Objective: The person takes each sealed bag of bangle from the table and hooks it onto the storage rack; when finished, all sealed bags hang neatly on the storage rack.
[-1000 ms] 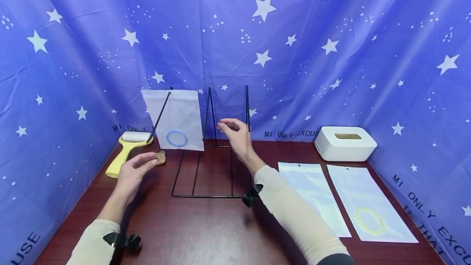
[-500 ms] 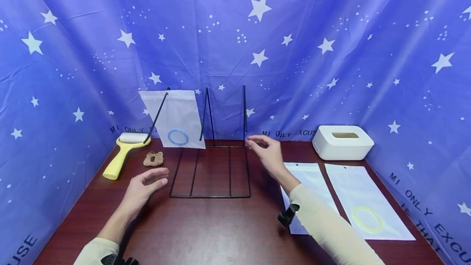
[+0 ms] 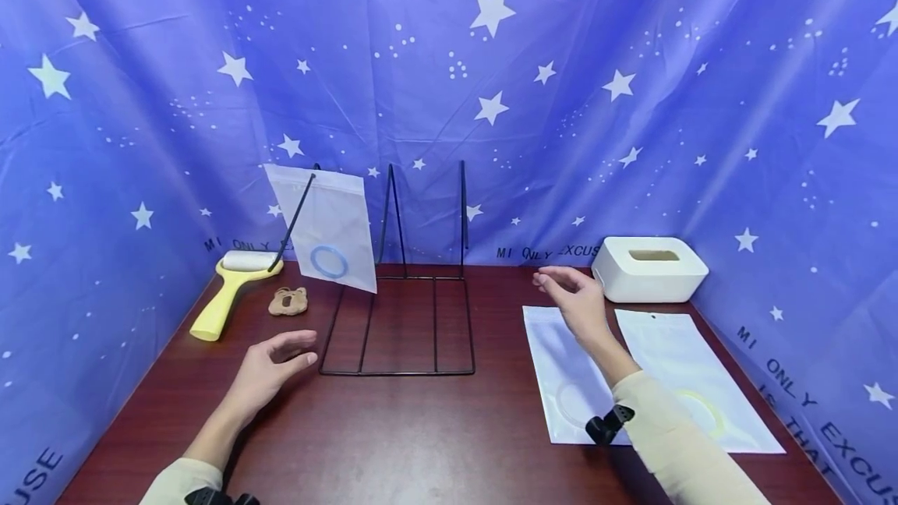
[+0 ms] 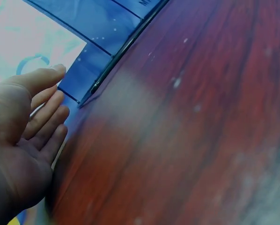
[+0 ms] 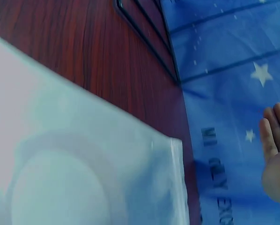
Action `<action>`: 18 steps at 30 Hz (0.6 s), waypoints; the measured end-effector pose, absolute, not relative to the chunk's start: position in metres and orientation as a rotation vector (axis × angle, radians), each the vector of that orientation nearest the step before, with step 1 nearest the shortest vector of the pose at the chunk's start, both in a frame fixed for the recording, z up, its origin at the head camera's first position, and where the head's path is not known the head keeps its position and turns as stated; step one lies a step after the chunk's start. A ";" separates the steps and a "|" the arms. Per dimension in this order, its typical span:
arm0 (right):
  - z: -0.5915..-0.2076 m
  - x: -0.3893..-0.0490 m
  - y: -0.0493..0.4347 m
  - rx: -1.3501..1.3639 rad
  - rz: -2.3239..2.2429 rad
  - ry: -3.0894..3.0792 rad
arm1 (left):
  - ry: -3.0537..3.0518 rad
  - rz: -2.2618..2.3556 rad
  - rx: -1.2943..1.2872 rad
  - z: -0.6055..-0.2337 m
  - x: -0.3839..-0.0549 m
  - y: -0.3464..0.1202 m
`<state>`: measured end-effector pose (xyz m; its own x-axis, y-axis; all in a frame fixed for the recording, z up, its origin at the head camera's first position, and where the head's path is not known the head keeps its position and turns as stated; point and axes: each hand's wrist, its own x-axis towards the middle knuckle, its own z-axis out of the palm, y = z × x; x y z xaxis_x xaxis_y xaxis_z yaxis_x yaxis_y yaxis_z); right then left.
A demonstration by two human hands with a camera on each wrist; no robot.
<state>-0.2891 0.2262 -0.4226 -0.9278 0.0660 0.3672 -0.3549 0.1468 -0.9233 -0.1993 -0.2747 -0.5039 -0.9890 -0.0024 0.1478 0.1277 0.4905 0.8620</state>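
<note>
My left hand (image 3: 270, 372) is held over the table at the left, fingers relaxed and holding nothing, just left of the black wire rack (image 3: 396, 372). From the rack's left prong hangs a white zip bag (image 3: 344, 217) with a blue ring (image 3: 329, 261) showing through it. My right hand (image 3: 578, 306) hovers over the upper part of a flat white zip bag (image 3: 561, 365) on the right, its fingers loosely bent around nothing. A pale ring shows faintly in that bag (image 5: 107, 117), which fills much of the right wrist view. In the left wrist view the left fingers (image 4: 46, 117) are spread apart.
A second flat bag (image 3: 673, 349) with a yellow ring lies at the right. Behind it stands a white tissue box (image 3: 652, 275). At the left are a yellow-handled lint roller (image 3: 224, 302) and a small brown animal-shaped piece (image 3: 288, 301). Blue star-patterned cloth encloses the table.
My right hand has moved from the rack's right side to above the nearer flat bag. My left hand has drawn back from the brown piece, leaving it on the table. The hanging bag has swung slightly.
</note>
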 end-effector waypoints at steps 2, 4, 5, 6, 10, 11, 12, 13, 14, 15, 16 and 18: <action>-0.423 -0.288 0.236 0.257 1.860 -2.091 | -2.608 -1.427 -0.145 -0.505 -0.199 -0.276; -0.425 -0.287 0.245 0.231 1.898 -2.052 | -2.627 -1.307 -0.182 -0.506 -0.199 -0.276; -0.426 -0.287 0.249 0.214 1.911 -2.037 | -2.638 -1.248 -0.195 -0.506 -0.199 -0.275; -0.427 -0.286 0.253 0.197 1.922 -2.023 | -2.652 -1.200 -0.200 -0.507 -0.199 -0.275; -0.429 -0.283 0.268 0.141 1.955 -1.985 | -2.700 -1.078 -0.224 -0.508 -0.200 -0.273; -0.430 -0.282 0.272 0.129 1.963 -1.980 | -2.707 -1.070 -0.232 -0.508 -0.200 -0.273; -0.430 -0.281 0.276 0.118 1.968 -1.973 | -2.711 -1.064 -0.237 -0.509 -0.200 -0.273; -0.431 -0.280 0.280 0.108 1.981 -1.959 | -2.714 -1.059 -0.243 -0.509 -0.200 -0.272; -0.432 -0.280 0.284 0.097 1.991 -1.945 | -2.715 -1.056 -0.246 -0.509 -0.200 -0.272; -0.433 -0.279 0.288 0.087 2.001 -1.932 | -2.714 -1.054 -0.245 -0.510 -0.201 -0.272; -0.435 -0.279 0.293 0.080 2.013 -1.916 | -2.715 -1.050 -0.243 -0.510 -0.200 -0.271; -0.438 -0.279 0.302 0.063 2.023 -1.884 | -2.718 -1.040 -0.240 -0.510 -0.200 -0.270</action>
<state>-0.2794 0.3020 -0.4382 -0.9290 0.2391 0.2825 -0.2988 -0.0339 -0.9537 -0.2000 -0.2703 -0.5104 -0.9622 0.0728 0.2625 0.2294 0.7359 0.6371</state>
